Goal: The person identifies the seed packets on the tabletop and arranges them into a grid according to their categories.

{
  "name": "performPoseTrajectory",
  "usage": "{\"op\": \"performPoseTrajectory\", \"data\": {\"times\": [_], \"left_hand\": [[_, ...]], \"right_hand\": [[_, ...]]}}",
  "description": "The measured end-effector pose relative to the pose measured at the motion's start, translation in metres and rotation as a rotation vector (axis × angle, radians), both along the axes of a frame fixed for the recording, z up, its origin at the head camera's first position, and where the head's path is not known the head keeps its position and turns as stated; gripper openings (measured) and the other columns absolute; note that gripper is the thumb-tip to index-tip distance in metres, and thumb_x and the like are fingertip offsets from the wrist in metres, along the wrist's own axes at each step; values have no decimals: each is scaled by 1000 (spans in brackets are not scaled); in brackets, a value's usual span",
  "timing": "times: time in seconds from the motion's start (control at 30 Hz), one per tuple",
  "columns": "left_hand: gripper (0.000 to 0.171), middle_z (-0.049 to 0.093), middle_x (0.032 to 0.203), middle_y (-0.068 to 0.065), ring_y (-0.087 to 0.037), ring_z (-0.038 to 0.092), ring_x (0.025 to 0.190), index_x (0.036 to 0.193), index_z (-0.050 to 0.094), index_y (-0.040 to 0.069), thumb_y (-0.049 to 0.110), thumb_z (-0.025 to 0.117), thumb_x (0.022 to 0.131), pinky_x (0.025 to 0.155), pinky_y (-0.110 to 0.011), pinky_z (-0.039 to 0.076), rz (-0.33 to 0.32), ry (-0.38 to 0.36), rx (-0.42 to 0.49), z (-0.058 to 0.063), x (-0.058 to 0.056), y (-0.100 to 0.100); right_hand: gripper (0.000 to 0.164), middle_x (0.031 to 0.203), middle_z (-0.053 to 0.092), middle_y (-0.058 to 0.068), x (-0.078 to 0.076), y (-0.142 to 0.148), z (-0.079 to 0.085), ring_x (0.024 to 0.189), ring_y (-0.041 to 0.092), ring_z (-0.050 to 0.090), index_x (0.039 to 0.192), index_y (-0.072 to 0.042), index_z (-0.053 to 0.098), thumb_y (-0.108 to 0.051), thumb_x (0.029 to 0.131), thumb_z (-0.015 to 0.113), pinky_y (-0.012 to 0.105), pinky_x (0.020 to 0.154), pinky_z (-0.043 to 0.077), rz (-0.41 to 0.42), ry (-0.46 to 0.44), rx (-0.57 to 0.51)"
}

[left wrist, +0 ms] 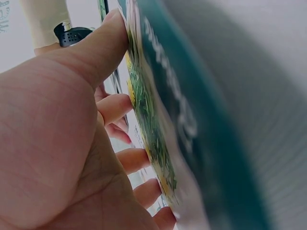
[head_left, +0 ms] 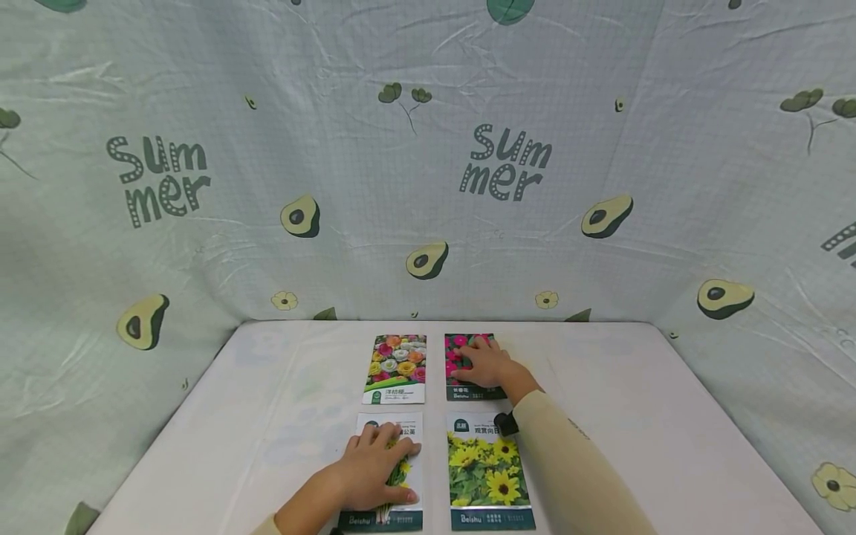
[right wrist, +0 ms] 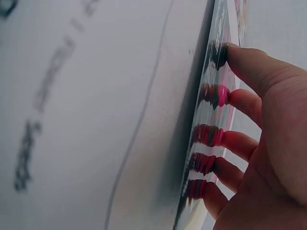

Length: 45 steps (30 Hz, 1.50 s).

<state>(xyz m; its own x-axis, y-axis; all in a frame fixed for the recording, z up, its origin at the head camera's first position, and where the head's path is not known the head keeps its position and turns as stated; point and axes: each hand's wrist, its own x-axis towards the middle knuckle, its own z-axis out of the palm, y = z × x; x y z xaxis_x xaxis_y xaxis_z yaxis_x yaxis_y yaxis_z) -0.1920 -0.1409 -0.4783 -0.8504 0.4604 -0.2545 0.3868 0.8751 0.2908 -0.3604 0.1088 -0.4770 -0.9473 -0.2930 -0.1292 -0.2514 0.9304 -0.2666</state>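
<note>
My left hand [head_left: 369,468] lies with spread fingers on a seed packet [head_left: 404,518] at the front left, a white one with yellow flowers and a teal band. In the left wrist view its fingertips and thumb [left wrist: 108,40] touch the printed face. On the back right packet [head_left: 461,392], with pink flowers and a dark lower band, my right hand [head_left: 487,362] rests. The right wrist view shows its fingertips set down on the glossy pink-flowered surface [right wrist: 208,134], thumb apart from the fingers.
A packet with mixed coloured blooms [head_left: 396,368] lies at the back left. At the front right lies a sunflower packet [head_left: 491,475], partly under the right forearm. The white table [head_left: 281,416] backs onto a hanging avocado-print sheet [head_left: 361,163].
</note>
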Motion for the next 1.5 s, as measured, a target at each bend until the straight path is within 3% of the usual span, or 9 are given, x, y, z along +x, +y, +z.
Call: {"op": "performPoseTrajectory", "data": {"times": [0.33,0.7,0.93,1.1,1.23,1.5], "left_hand": [[70,40,152,-10,-38,39,129,144,55,33,66,70,84,102,-62,35,-2,14,-6,0,0,2],[71,40,151,-9,-36,39,126,144,54,36,69,69,84,99,-60,36,-16,16,-6,-9,-3,2],[72,41,149,-7,-34,38,125,142,54,41,77,65,80,97,-59,35,-17,7,35,-18,-8,-5],[66,45,139,-2,-29,39,119,137,58,42,75,67,81,93,-55,35,-9,-36,76,-9,-9,-4],[53,48,130,1,-26,40,115,133,62,38,61,72,87,94,-54,35,18,-79,129,4,-13,-6],[47,52,122,2,-20,43,109,132,64,27,51,72,92,94,-50,39,-16,-16,178,6,-20,-14]], "right_hand": [[64,158,38,13,2,0,0,142,39,35,154,-28,49,-53,97,64,60,117,32,-2,-3,-14],[64,161,34,15,3,1,-5,147,41,31,153,-27,49,-53,97,64,61,118,30,-13,-6,-18],[65,159,36,14,1,0,-7,141,39,35,154,-29,48,-55,97,63,59,117,33,-11,3,-16],[63,157,39,14,1,0,-7,139,37,38,152,-28,52,-54,96,66,57,115,35,-17,24,-12],[63,157,41,15,0,-1,-7,137,37,40,151,-27,53,-54,96,67,57,115,36,-14,59,-4],[62,153,45,15,4,-1,-10,135,36,44,149,-24,56,-54,95,68,56,114,39,-1,117,-14]]}}
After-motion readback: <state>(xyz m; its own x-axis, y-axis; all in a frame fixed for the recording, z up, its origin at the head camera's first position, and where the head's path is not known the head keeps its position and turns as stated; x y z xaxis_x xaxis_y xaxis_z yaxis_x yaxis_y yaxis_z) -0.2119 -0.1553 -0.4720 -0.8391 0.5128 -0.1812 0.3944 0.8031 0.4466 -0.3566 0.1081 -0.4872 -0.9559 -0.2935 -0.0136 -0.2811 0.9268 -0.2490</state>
